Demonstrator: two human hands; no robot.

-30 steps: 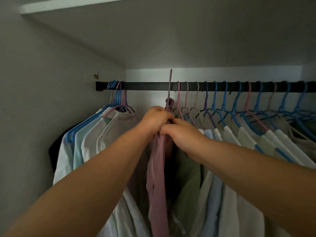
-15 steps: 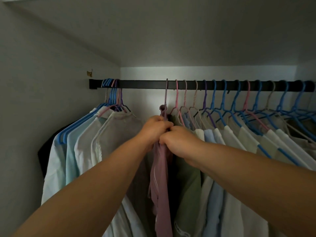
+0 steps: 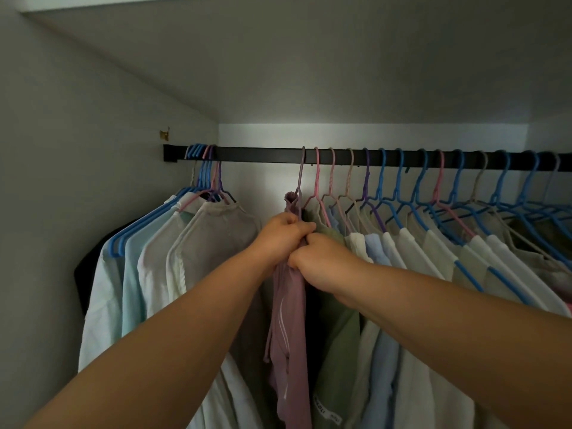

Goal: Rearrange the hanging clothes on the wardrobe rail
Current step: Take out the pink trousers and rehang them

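— Both hands, what are they doing?
— Left hand (image 3: 283,235) and right hand (image 3: 320,258) are pressed together, each clenched around the top of the mauve garment (image 3: 291,308).
— Where does it hang?
— From a purple hanger (image 3: 300,178) hooked on the black rail (image 3: 263,154), in the gap between the bunched shirts (image 3: 173,261) at left and the green shirt (image 3: 335,345) just right.

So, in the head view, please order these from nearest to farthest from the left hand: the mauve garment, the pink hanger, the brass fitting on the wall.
1. mauve garment: gripped by the left hand.
2. pink hanger: up and to the right, on the rail.
3. brass fitting: far upper left, on the wall.
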